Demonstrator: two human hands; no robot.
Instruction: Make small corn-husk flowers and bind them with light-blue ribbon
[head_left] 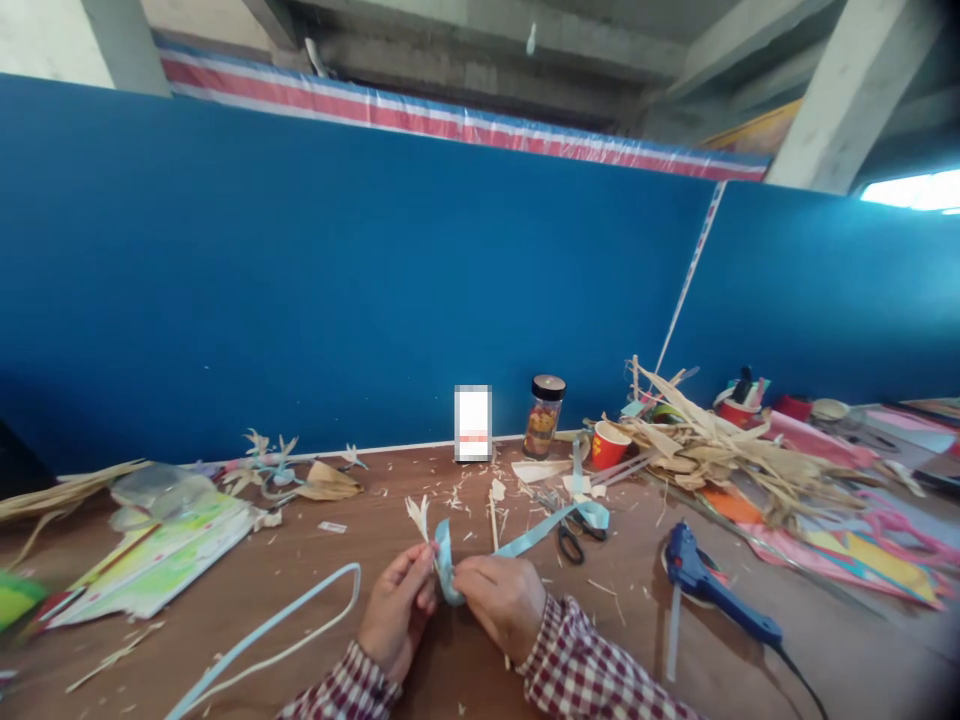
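My left hand [400, 606] is closed in a pinch on a small pale flower [419, 519], which looks made of dried corn husk and points upward. Right beside it, my right hand [504, 603] pinches a light blue ribbon [445, 562] that curls up between the two hands. A longer stretch of blue ribbon [541, 530] runs from behind my right hand toward a pair of dark scissors [571, 545]. The flower's lower end is hidden by my fingers. To the left lies a loop of light blue and white strip [285, 608].
A blue glue gun [716, 590] with a cord lies at right. Behind stand a lidded jar [544, 420], a red paper cup [609, 446] and a heap of dried husks [720, 450]. Husk flowers [274, 458] and a printed sheet [169, 560] are at left. Scraps litter the table [300, 530].
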